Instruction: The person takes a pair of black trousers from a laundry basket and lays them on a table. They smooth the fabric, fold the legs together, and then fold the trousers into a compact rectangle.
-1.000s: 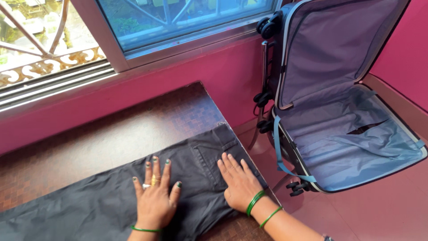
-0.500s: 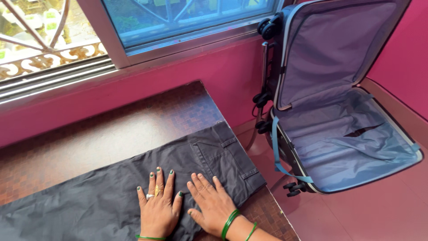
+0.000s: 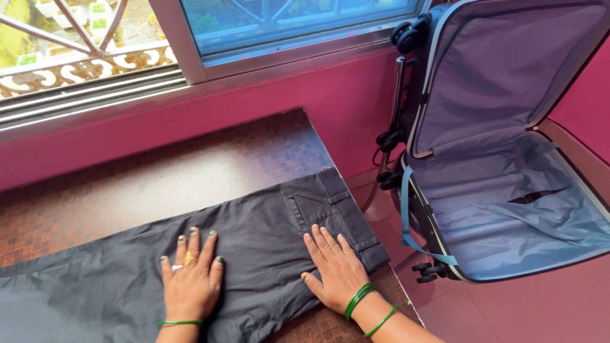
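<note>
Dark grey trousers [image 3: 254,235] lie flat along a brown patterned table [image 3: 159,178], waistband toward the right end. My left hand [image 3: 190,282] presses palm down on the middle of the cloth, fingers spread, with a ring and a green bangle at the wrist. My right hand [image 3: 335,270] lies flat on the seat part near the back pocket and waistband, also with green bangles. Neither hand grips the cloth.
An open suitcase [image 3: 508,209] with pale blue-grey lining stands on the reddish floor right of the table, its lid leaning against the pink wall [image 3: 267,114]. A window [image 3: 286,25] with a metal grille runs above the table's far edge.
My left hand has slid leftward along the trousers. My right hand moved left, then back right toward the waistband. The view has shifted slightly.
</note>
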